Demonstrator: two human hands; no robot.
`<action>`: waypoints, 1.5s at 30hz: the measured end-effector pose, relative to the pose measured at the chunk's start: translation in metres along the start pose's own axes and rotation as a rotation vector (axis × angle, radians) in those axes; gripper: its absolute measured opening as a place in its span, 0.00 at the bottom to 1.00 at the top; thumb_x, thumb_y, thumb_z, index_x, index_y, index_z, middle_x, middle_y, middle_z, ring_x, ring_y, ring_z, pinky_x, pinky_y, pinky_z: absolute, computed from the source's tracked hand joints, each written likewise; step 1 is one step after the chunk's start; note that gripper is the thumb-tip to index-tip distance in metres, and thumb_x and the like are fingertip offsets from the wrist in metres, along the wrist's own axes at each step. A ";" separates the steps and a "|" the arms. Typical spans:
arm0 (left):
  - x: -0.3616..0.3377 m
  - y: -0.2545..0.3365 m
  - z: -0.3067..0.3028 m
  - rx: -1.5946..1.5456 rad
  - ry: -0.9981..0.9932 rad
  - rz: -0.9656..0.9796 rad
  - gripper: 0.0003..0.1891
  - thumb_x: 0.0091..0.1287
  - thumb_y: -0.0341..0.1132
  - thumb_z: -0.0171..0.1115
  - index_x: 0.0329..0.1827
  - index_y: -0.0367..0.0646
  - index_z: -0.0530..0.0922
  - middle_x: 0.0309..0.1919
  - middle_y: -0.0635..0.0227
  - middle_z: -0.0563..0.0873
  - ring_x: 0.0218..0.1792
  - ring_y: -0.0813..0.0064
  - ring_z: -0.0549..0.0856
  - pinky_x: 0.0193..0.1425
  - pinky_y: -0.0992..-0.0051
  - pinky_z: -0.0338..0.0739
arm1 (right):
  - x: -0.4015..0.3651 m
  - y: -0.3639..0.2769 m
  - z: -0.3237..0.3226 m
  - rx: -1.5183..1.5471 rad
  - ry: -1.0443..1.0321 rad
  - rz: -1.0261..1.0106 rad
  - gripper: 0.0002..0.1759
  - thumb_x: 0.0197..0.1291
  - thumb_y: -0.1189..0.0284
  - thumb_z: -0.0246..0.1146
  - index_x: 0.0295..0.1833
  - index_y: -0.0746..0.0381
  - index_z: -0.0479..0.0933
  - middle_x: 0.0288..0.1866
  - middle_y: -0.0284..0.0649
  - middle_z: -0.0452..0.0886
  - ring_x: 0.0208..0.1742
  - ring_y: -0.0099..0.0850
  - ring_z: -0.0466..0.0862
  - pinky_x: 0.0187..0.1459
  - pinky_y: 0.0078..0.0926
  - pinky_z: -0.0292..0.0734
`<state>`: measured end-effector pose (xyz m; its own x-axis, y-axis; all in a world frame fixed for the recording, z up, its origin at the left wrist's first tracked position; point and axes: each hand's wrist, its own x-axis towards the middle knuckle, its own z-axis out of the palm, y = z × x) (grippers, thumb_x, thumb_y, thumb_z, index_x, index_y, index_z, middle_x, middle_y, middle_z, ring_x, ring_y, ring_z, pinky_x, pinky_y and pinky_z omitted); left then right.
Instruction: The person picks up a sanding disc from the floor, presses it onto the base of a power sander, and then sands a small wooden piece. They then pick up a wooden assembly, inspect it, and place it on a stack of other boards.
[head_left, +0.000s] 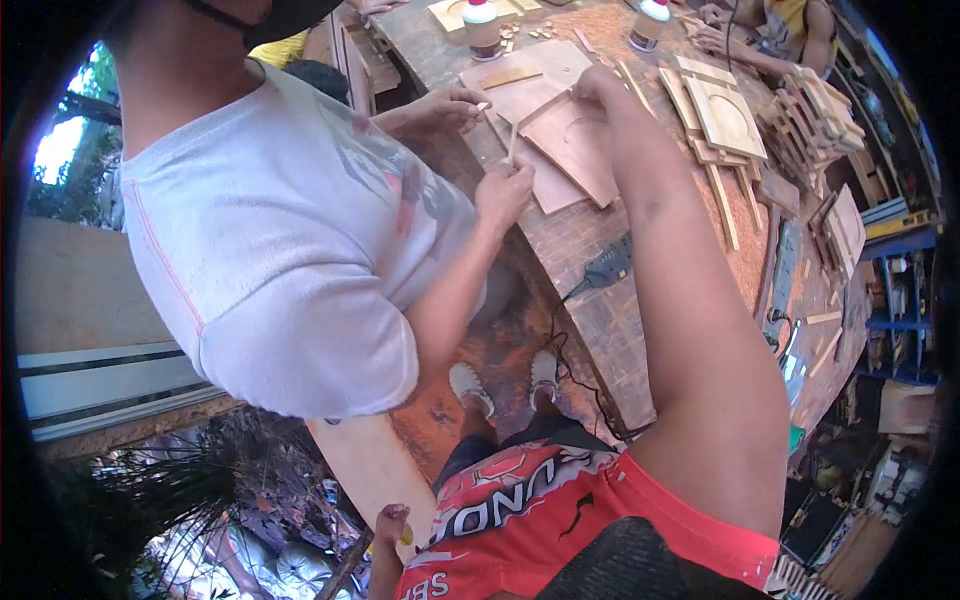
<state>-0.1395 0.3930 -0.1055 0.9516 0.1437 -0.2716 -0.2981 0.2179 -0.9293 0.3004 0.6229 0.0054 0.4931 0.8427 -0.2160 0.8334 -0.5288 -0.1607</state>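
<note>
My right hand [598, 88] reaches across the workbench, with its fingers curled at the upper corner of a square wooden panel [570, 140]. The panel carries a round outline and a thin strip along one edge, and it overlaps a larger flat board [555, 190]. Low beside my red shirt, my left hand [393, 522] is closed around something yellow, too small to make out. A co-worker in a white shirt [300, 250] stands to my left. Between that person's hands are a small wood piece [483, 106] and a thin strip [513, 140].
Two glue bottles [482, 30] [649, 24] stand at the back. Framed panels [722, 115] and stacked wood pieces [815, 120] lie to the right among sawdust. A dark power tool [608, 265] rests near the bench edge, its cord [565, 370] hanging down. Another person's hands [712, 38] are across the bench.
</note>
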 end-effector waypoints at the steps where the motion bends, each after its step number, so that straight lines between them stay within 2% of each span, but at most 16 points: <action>1: 0.034 -0.013 0.028 -0.061 0.018 -0.080 0.08 0.65 0.33 0.65 0.40 0.38 0.80 0.32 0.65 0.85 0.32 0.73 0.82 0.38 0.75 0.78 | 0.004 -0.002 0.000 -0.014 -0.045 -0.051 0.24 0.48 0.52 0.72 0.44 0.60 0.87 0.40 0.43 0.88 0.35 0.39 0.86 0.40 0.36 0.81; 2: 0.058 -0.026 0.048 -0.095 0.024 -0.134 0.08 0.65 0.33 0.65 0.40 0.38 0.79 0.32 0.65 0.85 0.32 0.73 0.82 0.38 0.74 0.78 | 0.009 -0.003 0.000 -0.025 -0.090 -0.103 0.24 0.48 0.53 0.73 0.44 0.61 0.87 0.40 0.42 0.88 0.34 0.38 0.86 0.39 0.37 0.81; 5: 0.084 -0.051 0.076 -0.141 0.025 -0.199 0.08 0.65 0.33 0.65 0.40 0.38 0.79 0.32 0.65 0.85 0.32 0.72 0.82 0.38 0.74 0.78 | 0.011 -0.007 -0.004 -0.015 -0.178 -0.065 0.22 0.48 0.55 0.74 0.41 0.61 0.85 0.37 0.40 0.87 0.32 0.36 0.85 0.37 0.36 0.81; 10: 0.094 -0.066 0.085 -0.170 0.026 -0.239 0.08 0.66 0.34 0.64 0.41 0.39 0.79 0.31 0.64 0.84 0.32 0.71 0.82 0.38 0.73 0.78 | -0.002 -0.011 -0.021 0.209 -0.291 0.165 0.19 0.48 0.58 0.76 0.37 0.61 0.83 0.33 0.38 0.84 0.29 0.32 0.82 0.33 0.33 0.80; 15: 0.092 -0.079 0.081 -0.187 0.006 -0.261 0.08 0.67 0.35 0.63 0.41 0.40 0.79 0.31 0.63 0.84 0.32 0.70 0.82 0.38 0.73 0.78 | -0.005 -0.010 -0.030 0.338 -0.329 0.254 0.17 0.49 0.61 0.78 0.33 0.61 0.81 0.28 0.36 0.81 0.26 0.27 0.79 0.29 0.30 0.80; 20: 0.094 -0.090 0.085 -0.209 -0.004 -0.276 0.08 0.67 0.36 0.62 0.41 0.41 0.78 0.30 0.63 0.84 0.32 0.69 0.82 0.38 0.72 0.77 | -0.019 -0.021 -0.039 0.261 -0.375 0.210 0.18 0.49 0.62 0.79 0.29 0.61 0.78 0.24 0.33 0.76 0.23 0.24 0.76 0.26 0.25 0.79; 39: 0.112 -0.118 0.105 -0.417 0.006 -0.339 0.08 0.69 0.39 0.59 0.43 0.44 0.77 0.28 0.60 0.83 0.32 0.65 0.82 0.37 0.69 0.76 | -0.016 -0.011 -0.030 0.357 -0.337 0.220 0.18 0.55 0.63 0.75 0.24 0.58 0.74 0.20 0.30 0.68 0.22 0.24 0.70 0.26 0.26 0.77; 45: 0.117 -0.122 0.110 -0.463 0.058 -0.317 0.07 0.69 0.38 0.60 0.43 0.47 0.78 0.27 0.57 0.83 0.33 0.61 0.83 0.38 0.66 0.77 | 0.001 -0.011 -0.027 0.145 -0.456 0.208 0.19 0.58 0.64 0.73 0.23 0.57 0.72 0.19 0.29 0.67 0.21 0.23 0.70 0.26 0.26 0.78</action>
<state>-0.0004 0.4890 0.0034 0.9958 0.0836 0.0378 0.0544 -0.2065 -0.9769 0.2985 0.6319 0.0333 0.4585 0.6061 -0.6499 0.6702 -0.7161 -0.1950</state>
